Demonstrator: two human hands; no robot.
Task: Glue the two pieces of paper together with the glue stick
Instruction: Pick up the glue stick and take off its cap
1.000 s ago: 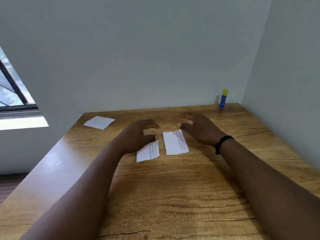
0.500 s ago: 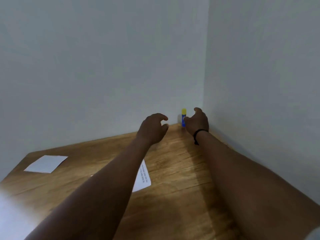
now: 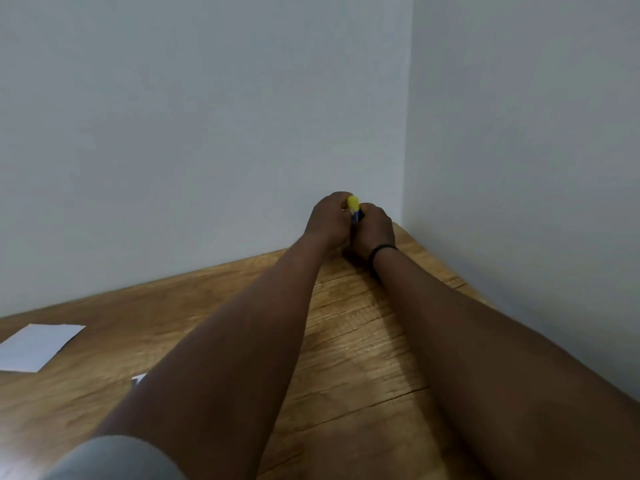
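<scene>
The glue stick (image 3: pixel 354 208), blue with a yellow cap, is held upright at the far right corner of the wooden table (image 3: pixel 353 341). My right hand (image 3: pixel 372 230) grips its blue body. My left hand (image 3: pixel 329 220) has its fingers closed on the yellow cap. Only a small white corner of one printed paper piece (image 3: pixel 139 378) shows beside my left forearm; the other piece is hidden under my arms.
A separate blank white sheet (image 3: pixel 36 346) lies at the left edge of the table. Grey walls meet right behind the table's far corner, close to my hands. A black band sits on my right wrist.
Both hands reached the far corner and closed on the glue stick, which now stands lifted between them. My view tilted further up and right, so the paper pieces are hidden.
</scene>
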